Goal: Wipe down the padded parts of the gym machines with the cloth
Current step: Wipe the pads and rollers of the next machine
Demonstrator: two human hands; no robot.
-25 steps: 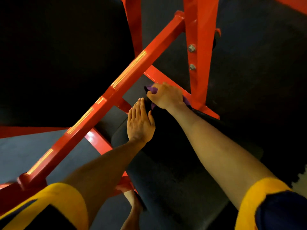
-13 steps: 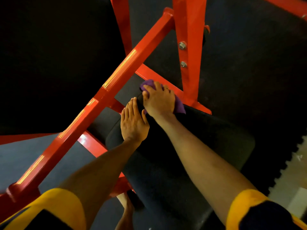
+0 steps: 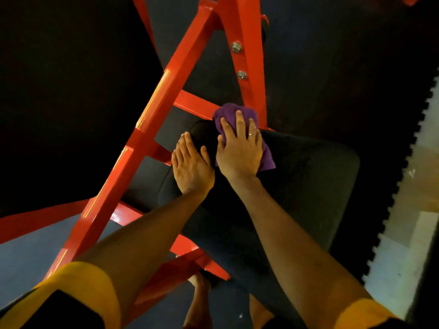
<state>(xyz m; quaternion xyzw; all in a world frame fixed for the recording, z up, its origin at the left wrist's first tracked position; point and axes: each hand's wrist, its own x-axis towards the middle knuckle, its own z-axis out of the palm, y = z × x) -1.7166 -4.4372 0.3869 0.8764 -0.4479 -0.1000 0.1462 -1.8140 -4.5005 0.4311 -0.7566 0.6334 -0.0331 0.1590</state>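
Note:
A black padded seat (image 3: 308, 186) of a red gym machine fills the middle of the head view. On its far end lies a purple cloth (image 3: 230, 112). My right hand (image 3: 240, 150) presses flat on the cloth with fingers spread and nearly straight. My left hand (image 3: 191, 166) rests flat on the pad's left edge, right beside the right hand, and holds nothing.
Red steel frame bars (image 3: 152, 108) slant across the left, and an upright post with two bolts (image 3: 244, 58) stands just behind the cloth. A large black pad (image 3: 66, 91) sits at the left. Black rubber floor mat (image 3: 344, 79) ends in a toothed edge at the right.
My right hand has uncurled from a bunched grip and spread flat over the cloth, which now shows more. The hand has slid nearer along the pad. The left hand stays put.

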